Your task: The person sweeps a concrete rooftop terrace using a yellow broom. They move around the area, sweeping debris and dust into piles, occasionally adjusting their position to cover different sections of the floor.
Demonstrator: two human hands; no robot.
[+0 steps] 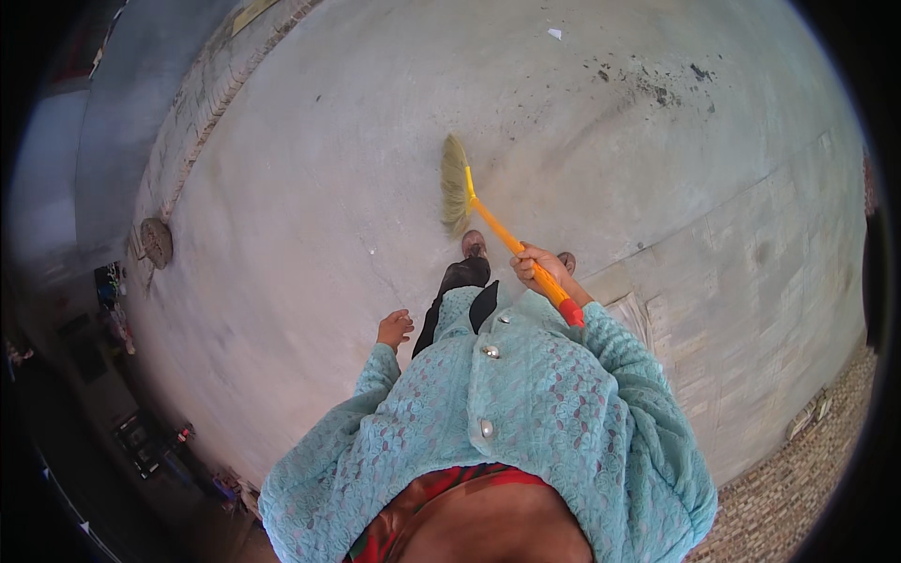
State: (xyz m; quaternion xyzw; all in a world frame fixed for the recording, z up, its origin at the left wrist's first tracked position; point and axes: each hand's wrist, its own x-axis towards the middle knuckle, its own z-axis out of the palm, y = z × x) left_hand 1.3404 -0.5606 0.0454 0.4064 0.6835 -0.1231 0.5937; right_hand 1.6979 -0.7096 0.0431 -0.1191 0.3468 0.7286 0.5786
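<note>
My right hand (544, 265) is wrapped round the orange handle of a broom (497, 225), close to its red end cap. The handle slants away to the left, down to a yellow collar and a fan of pale greenish bristles (455, 188) just ahead of my left foot. Whether the bristles press on the floor I cannot tell. My left hand (395, 328) hangs at my side with its fingers apart and slightly curled, holding nothing. Dark bits of debris (657, 92) lie scattered on the grey floor (357, 169), farther off to the right of the bristles.
A small white scrap (555, 34) lies far ahead. Along the left runs a low brick edge (202, 117), with a round brown object (156, 242) beside it. A patterned brick surface (798, 479) borders the floor at the lower right. Assorted items (141, 441) stand in shadow at lower left.
</note>
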